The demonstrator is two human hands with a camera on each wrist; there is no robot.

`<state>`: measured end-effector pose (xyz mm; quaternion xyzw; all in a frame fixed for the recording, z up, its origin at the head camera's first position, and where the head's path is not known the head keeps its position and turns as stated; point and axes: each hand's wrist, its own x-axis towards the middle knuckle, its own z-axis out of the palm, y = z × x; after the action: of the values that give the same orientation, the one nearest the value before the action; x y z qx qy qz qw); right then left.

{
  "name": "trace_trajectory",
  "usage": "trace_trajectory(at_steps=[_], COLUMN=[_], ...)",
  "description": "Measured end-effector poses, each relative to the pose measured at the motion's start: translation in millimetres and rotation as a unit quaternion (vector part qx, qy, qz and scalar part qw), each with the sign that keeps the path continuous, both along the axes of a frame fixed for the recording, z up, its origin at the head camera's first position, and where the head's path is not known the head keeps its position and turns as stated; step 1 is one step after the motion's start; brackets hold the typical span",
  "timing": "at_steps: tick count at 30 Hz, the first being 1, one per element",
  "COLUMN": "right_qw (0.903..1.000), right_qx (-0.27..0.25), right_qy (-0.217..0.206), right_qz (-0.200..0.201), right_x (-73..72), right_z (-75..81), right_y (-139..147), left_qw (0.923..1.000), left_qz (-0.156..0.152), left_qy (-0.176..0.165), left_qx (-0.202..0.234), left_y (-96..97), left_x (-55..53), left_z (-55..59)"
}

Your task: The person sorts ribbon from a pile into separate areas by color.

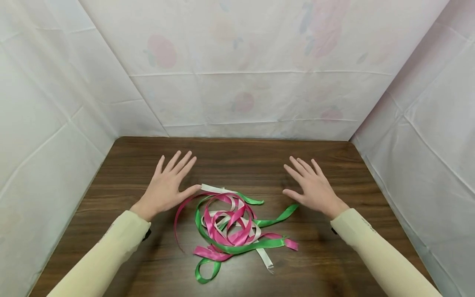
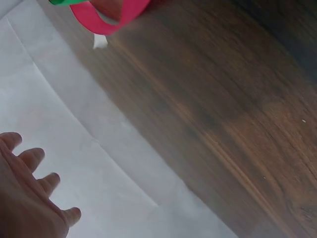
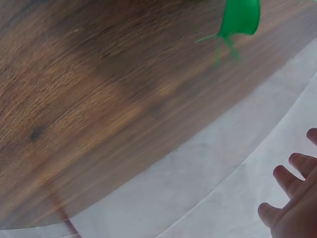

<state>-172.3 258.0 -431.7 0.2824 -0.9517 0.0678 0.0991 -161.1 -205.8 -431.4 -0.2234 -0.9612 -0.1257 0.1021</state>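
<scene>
"Where do the ribbons [image 1: 245, 248] lie?"

"In a loose tangle at the lower middle of the head view, on the dark wooden table [image 1: 315, 258], between the two hands."

"And the fingers?"

"The left hand [image 1: 163, 189], left of centre, has its fingers straight and spread apart, pointing up the frame. The right hand [image 1: 315, 189], right of centre, is much the same, its fingers stretched out and apart. Neither is clamped on anything."

"Any contact?"

"The left thumb's tip meets a white ribbon end [image 1: 213, 188] in the head view, but I can't tell whether it truly touches. The right thumb sits just above a green ribbon tail [image 1: 282, 216], with a gap. In the right wrist view, a frayed green end hangs at the upper right, the fingertips at the lower right, well apart from it."

"Any brands or writing?"

"None I can read. The pale left sleeve [image 1: 107, 251] and right sleeve [image 1: 375, 247] carry small marks near the cuffs, too tiny to make out. The white cloth [image 1: 222, 101] across the top has faint pink fruit shapes, picture rather than lettering."
</scene>
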Motion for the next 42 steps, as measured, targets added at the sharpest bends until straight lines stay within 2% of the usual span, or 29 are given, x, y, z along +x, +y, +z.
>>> trace_trajectory(at_steps=[12,20,29,36,42], right_qw=[0.9983,0.9947,0.9889,0.9821,0.9771], right_qx=[-0.007,-0.016,-0.027,-0.046,-0.053], right_qy=[0.031,0.051,0.053,0.066,0.059], right_qz=[0.049,0.088,0.136,0.170,0.197], right_x=[19.4,30.8,46.6,55.7,65.4], right_z=[3.5,0.3,-5.9,-11.2,-16.2], right_y=[-11.8,-18.7,-24.3,-28.8,-35.6], left_qw=[0.9977,0.9944,0.9871,0.9833,0.9759], left_qz=[-0.066,-0.104,-0.159,-0.182,-0.218], left_qy=[0.019,0.018,0.016,-0.005,0.008], left_qx=[0.000,0.001,-0.010,-0.008,0.005], left_y=[20.5,30.8,41.0,49.8,56.0], left_x=[16.6,29.5,46.3,57.8,66.2], left_z=[3.6,4.0,1.5,-0.4,-5.6])
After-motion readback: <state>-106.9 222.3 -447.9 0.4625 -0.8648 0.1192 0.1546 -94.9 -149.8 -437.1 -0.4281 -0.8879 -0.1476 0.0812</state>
